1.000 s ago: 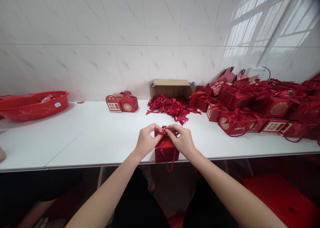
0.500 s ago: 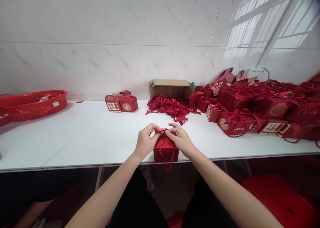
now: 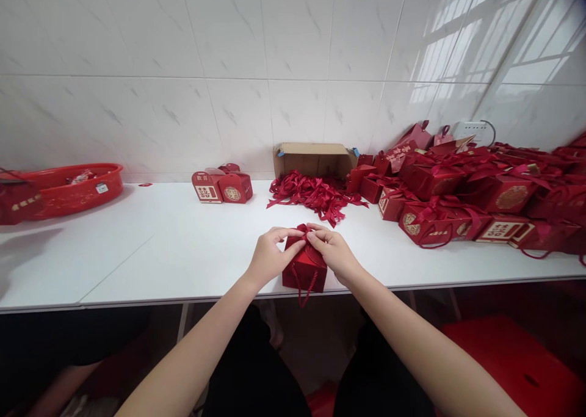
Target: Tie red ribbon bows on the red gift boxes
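A small red gift box (image 3: 304, 273) with a rope handle hanging down its front stands at the near edge of the white table (image 3: 206, 258). On its top is a red ribbon (image 3: 303, 228), partly covered by my fingers. From the left, my left hand (image 3: 273, 253) pinches at the ribbon with thumb and forefinger. My right hand (image 3: 333, 251) closes on the ribbon from the other side, its fingertips nearly meeting the left ones. Behind the box, a heap of loose red ribbons (image 3: 315, 194) spills out of an open cardboard box (image 3: 315, 149).
A large pile of red gift boxes (image 3: 485, 191) fills the right of the table. Two boxes (image 3: 223, 186) stand near the wall. At far left are a red plastic basin (image 3: 82, 191) and another red box (image 3: 18, 200). A red stool (image 3: 508, 356) sits below, right.
My fingers have drawn closer together over the ribbon, and the gift box has turned and tilted slightly. At far left, another red box has come further into view before the basin.
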The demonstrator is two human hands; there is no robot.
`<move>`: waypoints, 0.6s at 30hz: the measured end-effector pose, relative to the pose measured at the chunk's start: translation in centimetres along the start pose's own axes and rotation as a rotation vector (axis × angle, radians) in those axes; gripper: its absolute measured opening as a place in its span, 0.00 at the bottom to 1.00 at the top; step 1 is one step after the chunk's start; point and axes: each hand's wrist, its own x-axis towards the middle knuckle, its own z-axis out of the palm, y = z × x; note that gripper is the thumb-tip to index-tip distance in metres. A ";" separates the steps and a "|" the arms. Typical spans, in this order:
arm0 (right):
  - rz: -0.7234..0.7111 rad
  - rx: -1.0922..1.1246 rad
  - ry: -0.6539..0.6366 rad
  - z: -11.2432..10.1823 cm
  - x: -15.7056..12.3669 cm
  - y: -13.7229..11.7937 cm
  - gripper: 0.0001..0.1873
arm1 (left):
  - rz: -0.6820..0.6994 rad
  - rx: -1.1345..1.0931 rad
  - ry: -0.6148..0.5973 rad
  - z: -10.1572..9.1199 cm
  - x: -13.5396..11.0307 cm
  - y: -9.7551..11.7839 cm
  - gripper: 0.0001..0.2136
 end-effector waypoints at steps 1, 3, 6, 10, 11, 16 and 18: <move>0.002 -0.011 -0.016 -0.3 0.0 -0.2 0.15 | -0.029 -0.002 -0.008 -0.1 0.1 0.1 0.08; -0.006 -0.073 -0.066 -0.9 0.0 -0.5 0.17 | -0.074 -0.029 -0.025 -0.3 0.4 0.1 0.08; -0.095 -0.275 -0.130 -2.1 0.2 -1.1 0.15 | -0.085 -0.073 -0.087 -0.8 0.8 0.2 0.06; -0.283 -0.645 -0.130 -3.7 0.2 -2.1 0.10 | -0.028 -0.024 -0.160 -1.5 1.0 0.5 0.06; -0.308 -0.719 -0.140 -4.1 0.1 -2.6 0.11 | -0.017 -0.006 -0.159 -1.6 1.0 0.6 0.06; -0.234 -0.839 -0.422 -5.6 -0.6 -6.4 0.18 | 0.027 0.065 -0.157 -1.9 0.9 1.0 0.07; -0.175 -0.821 -0.441 -5.5 -0.2 -7.3 0.24 | 0.057 0.080 -0.181 -2.0 1.0 1.1 0.07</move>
